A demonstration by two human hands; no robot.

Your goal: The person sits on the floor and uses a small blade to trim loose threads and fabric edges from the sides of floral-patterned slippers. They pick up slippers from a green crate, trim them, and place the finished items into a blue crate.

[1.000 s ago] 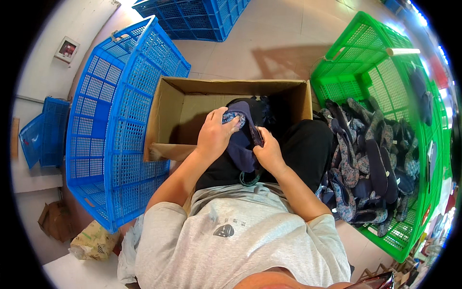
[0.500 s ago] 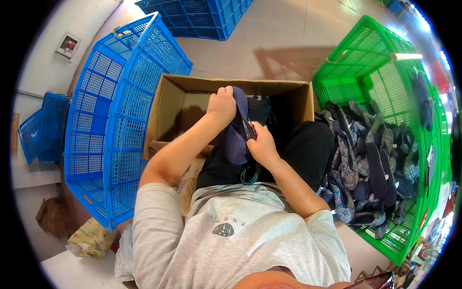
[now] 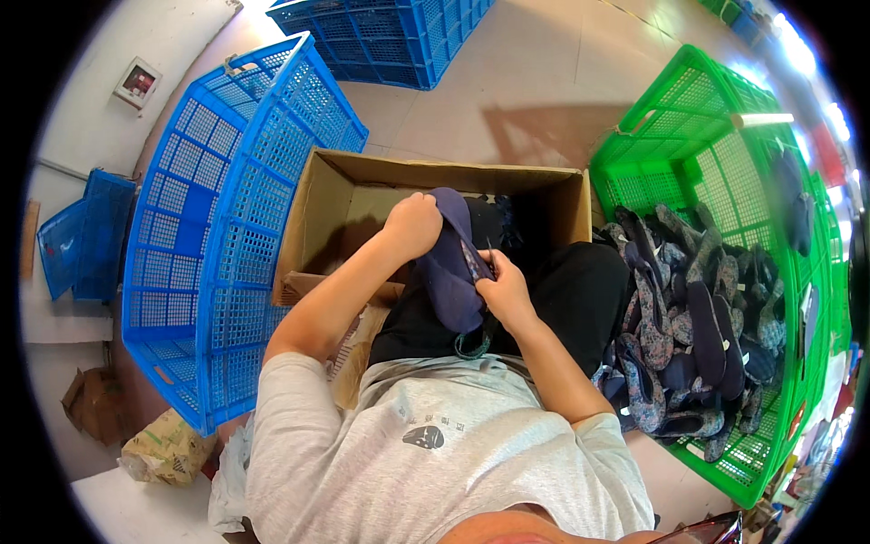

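Slipper: a dark blue slipper (image 3: 450, 272) is hanging upright between both hands, over the person's lap and just in front of the open cardboard box (image 3: 335, 204); its top end is reaching over the box's near edge.
Left hand: the left hand (image 3: 412, 224) is closing its grip around the slipper's upper end, fingers curled tight on the cloth.
Right hand: the right hand (image 3: 504, 290) is pinching the slipper's right edge near the middle, its grip clamped on the fabric there.
Box: the brown box is standing on the floor with its flaps open; some dark items are lying inside at its right end, too shadowed to tell apart.
Green crate: a green plastic crate (image 3: 689, 118) is sitting just to the person's right, holding a heap of dark and patterned slippers (image 3: 693, 335).
Blue crate: a large blue plastic crate (image 3: 217, 227) is leaning just beside the box on the left.
Far crate: another blue crate (image 3: 390, 36) is standing farther off on the floor, beyond the box.
Person: sitting in a grey shirt (image 3: 453, 462) and black trousers (image 3: 580, 290).
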